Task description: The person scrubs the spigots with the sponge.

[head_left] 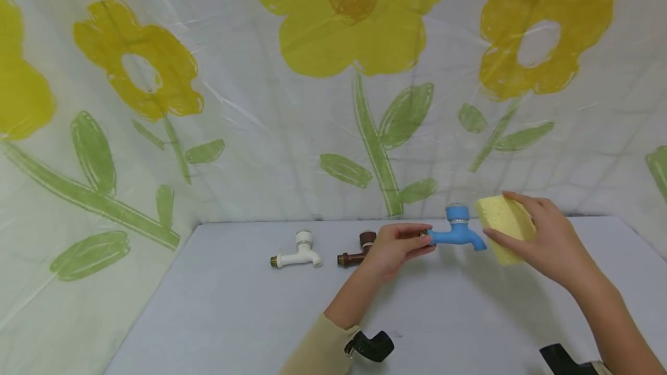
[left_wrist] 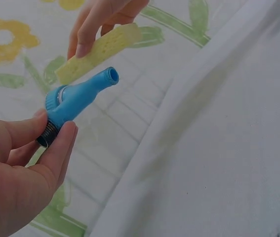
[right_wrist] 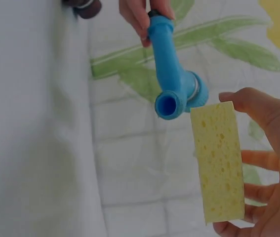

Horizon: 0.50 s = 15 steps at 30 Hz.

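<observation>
A blue faucet [head_left: 454, 236] is held up over the table, spout to the right and round knob on top. My left hand [head_left: 396, 247] pinches it by its dark threaded inlet [left_wrist: 47, 133] between thumb and fingers. To its right, my right hand [head_left: 547, 242] grips a yellow sponge [head_left: 504, 229] between thumb and fingers. In the right wrist view the porous narrow side of the sponge [right_wrist: 219, 163] faces the camera, close beside the open end of the spout [right_wrist: 168, 105]. The left wrist view shows the sponge just behind the knob [left_wrist: 55, 98].
A white faucet [head_left: 298, 252] with a brass thread lies on the white table [head_left: 219, 305] at the left. Next to it a brown faucet [head_left: 354, 257] is partly hidden behind my left hand. A flower-printed curtain [head_left: 234, 178] rises behind the table's back edge.
</observation>
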Each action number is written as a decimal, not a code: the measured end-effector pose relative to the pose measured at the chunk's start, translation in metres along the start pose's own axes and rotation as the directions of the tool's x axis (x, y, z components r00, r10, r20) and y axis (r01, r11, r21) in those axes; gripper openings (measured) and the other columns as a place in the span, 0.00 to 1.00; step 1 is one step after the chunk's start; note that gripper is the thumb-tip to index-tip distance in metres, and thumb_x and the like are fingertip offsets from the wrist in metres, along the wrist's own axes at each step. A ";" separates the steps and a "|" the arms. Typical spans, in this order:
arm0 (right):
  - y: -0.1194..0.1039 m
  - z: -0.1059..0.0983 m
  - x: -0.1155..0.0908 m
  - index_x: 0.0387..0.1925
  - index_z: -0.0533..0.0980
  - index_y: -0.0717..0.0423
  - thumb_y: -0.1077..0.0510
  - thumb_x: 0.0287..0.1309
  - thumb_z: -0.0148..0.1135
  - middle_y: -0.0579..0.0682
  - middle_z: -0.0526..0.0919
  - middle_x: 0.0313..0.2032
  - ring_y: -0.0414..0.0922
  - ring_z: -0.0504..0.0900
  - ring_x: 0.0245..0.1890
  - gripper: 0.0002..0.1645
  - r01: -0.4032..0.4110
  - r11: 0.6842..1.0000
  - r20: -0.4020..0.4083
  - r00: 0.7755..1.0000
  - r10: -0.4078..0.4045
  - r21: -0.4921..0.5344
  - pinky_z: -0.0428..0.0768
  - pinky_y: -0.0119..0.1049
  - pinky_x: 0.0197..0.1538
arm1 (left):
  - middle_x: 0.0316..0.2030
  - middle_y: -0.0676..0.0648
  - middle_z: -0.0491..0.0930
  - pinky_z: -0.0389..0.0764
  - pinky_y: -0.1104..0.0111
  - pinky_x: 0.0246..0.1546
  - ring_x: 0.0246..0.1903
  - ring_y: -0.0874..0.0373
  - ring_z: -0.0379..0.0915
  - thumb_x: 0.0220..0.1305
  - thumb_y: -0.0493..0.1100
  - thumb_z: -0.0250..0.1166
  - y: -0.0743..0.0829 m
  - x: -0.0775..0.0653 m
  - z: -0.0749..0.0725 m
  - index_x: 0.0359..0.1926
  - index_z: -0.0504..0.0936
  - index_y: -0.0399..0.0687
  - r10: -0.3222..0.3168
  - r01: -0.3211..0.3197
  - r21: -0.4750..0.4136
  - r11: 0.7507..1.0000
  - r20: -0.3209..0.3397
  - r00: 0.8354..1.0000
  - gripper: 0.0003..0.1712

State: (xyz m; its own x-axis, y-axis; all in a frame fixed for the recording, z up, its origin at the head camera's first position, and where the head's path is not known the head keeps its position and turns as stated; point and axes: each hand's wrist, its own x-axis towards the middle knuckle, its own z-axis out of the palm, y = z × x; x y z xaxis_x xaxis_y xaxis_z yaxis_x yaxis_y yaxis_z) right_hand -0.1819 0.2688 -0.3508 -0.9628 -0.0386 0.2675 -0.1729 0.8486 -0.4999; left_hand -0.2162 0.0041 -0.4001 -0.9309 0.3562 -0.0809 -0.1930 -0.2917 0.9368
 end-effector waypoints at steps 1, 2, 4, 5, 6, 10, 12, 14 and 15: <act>-0.002 0.000 0.000 0.77 0.63 0.66 0.41 0.62 0.76 0.81 0.65 0.65 0.74 0.69 0.57 0.54 0.000 1.000 -0.005 1.000 0.001 0.004 0.78 0.68 0.43 | 0.42 0.42 0.84 0.87 0.59 0.55 0.39 0.57 0.86 0.71 0.22 0.62 0.001 -0.001 0.000 0.60 0.80 0.21 -0.001 0.001 -0.002 1.000 0.004 1.000 0.18; -0.005 0.000 -0.001 0.77 0.63 0.65 0.41 0.62 0.76 0.81 0.65 0.65 0.75 0.68 0.58 0.54 0.001 1.000 -0.009 1.000 0.000 0.012 0.77 0.69 0.43 | 0.42 0.43 0.84 0.87 0.59 0.55 0.39 0.58 0.85 0.71 0.22 0.61 0.002 -0.003 0.000 0.60 0.80 0.21 -0.004 0.004 -0.004 1.000 0.008 1.000 0.18; -0.009 0.001 -0.003 0.77 0.63 0.65 0.42 0.61 0.77 0.80 0.65 0.66 0.75 0.67 0.59 0.54 0.008 1.000 -0.021 1.000 -0.007 0.028 0.76 0.71 0.45 | 0.43 0.43 0.84 0.87 0.58 0.56 0.39 0.58 0.85 0.72 0.22 0.61 0.004 -0.005 -0.001 0.61 0.80 0.21 -0.003 0.004 -0.007 1.000 0.015 1.000 0.18; -0.011 0.001 -0.003 0.77 0.64 0.64 0.42 0.61 0.77 0.79 0.65 0.66 0.75 0.68 0.59 0.54 0.012 0.999 -0.028 1.000 -0.011 0.034 0.76 0.70 0.44 | 0.43 0.43 0.84 0.87 0.58 0.56 0.40 0.58 0.85 0.72 0.23 0.61 0.004 -0.006 -0.001 0.61 0.79 0.21 -0.002 0.002 -0.006 1.000 0.019 1.000 0.19; -0.012 0.002 -0.004 0.77 0.64 0.63 0.42 0.61 0.77 0.79 0.65 0.66 0.75 0.68 0.59 0.53 0.017 0.999 -0.033 0.999 -0.016 0.043 0.76 0.69 0.43 | 0.43 0.43 0.84 0.87 0.58 0.56 0.40 0.58 0.85 0.72 0.23 0.61 0.005 -0.007 -0.002 0.61 0.79 0.21 -0.004 0.004 -0.010 1.000 0.019 1.000 0.19; -0.018 0.006 -0.005 0.76 0.66 0.62 0.44 0.59 0.79 0.77 0.67 0.65 0.73 0.70 0.57 0.52 0.045 0.997 -0.059 0.997 -0.041 0.069 0.77 0.65 0.42 | 0.44 0.42 0.83 0.87 0.59 0.57 0.40 0.58 0.85 0.73 0.23 0.61 0.005 -0.011 -0.005 0.62 0.79 0.22 -0.002 0.002 -0.021 1.000 0.008 1.000 0.18; -0.020 0.009 -0.005 0.76 0.66 0.61 0.45 0.59 0.80 0.76 0.68 0.65 0.72 0.71 0.56 0.52 0.063 0.995 -0.073 0.996 -0.057 0.083 0.76 0.63 0.42 | 0.45 0.41 0.84 0.87 0.59 0.56 0.40 0.58 0.86 0.73 0.23 0.61 0.004 -0.012 -0.006 0.61 0.80 0.22 -0.003 0.003 -0.031 1.000 -0.001 1.000 0.18; -0.022 0.011 -0.006 0.76 0.67 0.61 0.47 0.58 0.80 0.75 0.68 0.65 0.71 0.71 0.57 0.51 0.084 0.992 -0.088 0.993 -0.076 0.096 0.76 0.62 0.43 | 0.45 0.41 0.84 0.87 0.59 0.56 0.40 0.58 0.86 0.72 0.23 0.61 0.003 -0.012 -0.006 0.61 0.80 0.23 -0.010 0.010 -0.040 0.999 -0.007 1.000 0.18; -0.024 0.012 -0.006 0.75 0.67 0.61 0.48 0.57 0.81 0.74 0.69 0.65 0.71 0.71 0.58 0.51 0.098 0.990 -0.096 0.992 -0.088 0.105 0.76 0.63 0.44 | 0.45 0.42 0.84 0.87 0.60 0.56 0.40 0.58 0.86 0.72 0.24 0.61 0.003 -0.011 -0.006 0.61 0.80 0.23 -0.013 0.013 -0.041 0.999 -0.007 1.000 0.18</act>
State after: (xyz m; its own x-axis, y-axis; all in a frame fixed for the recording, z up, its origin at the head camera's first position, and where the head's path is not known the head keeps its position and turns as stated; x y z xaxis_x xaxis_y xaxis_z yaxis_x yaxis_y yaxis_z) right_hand -0.1748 0.2426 -0.3507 -0.9196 -0.0622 0.3880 -0.2869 0.7808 -0.5550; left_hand -0.2080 -0.0063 -0.3989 -0.9305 0.3536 -0.0955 -0.2175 -0.3236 0.9208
